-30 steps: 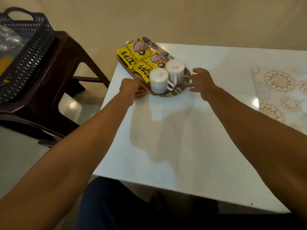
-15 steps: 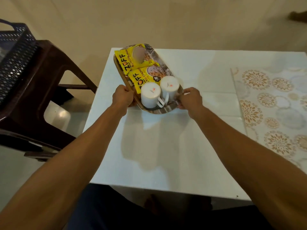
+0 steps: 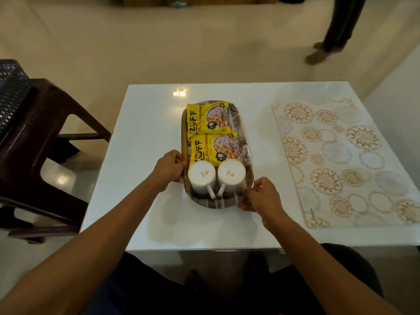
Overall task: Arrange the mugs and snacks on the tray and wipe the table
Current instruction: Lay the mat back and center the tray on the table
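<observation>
An oval patterned tray [image 3: 246, 142] lies lengthwise near the middle of the white table [image 3: 141, 155]. Two white mugs stand upside down at its near end, the left mug [image 3: 201, 176] beside the right mug [image 3: 231, 175], handles toward me. Beyond them lie two yellow snack packets, one near [image 3: 214, 148] and one far [image 3: 206, 118], slightly overlapping. My left hand [image 3: 169, 168] grips the tray's left rim. My right hand [image 3: 261, 196] pinches the rim at the near right corner.
A floral placemat [image 3: 336, 160] covers the table's right side. A dark brown plastic stool [image 3: 34, 142] stands left of the table with a dark mesh basket [image 3: 11, 96] on it. A person's legs [image 3: 331, 30] stand on the floor at the far right.
Both hands took hold of the tray and brought it from the table's far left corner to the middle, turning it lengthwise toward me.
</observation>
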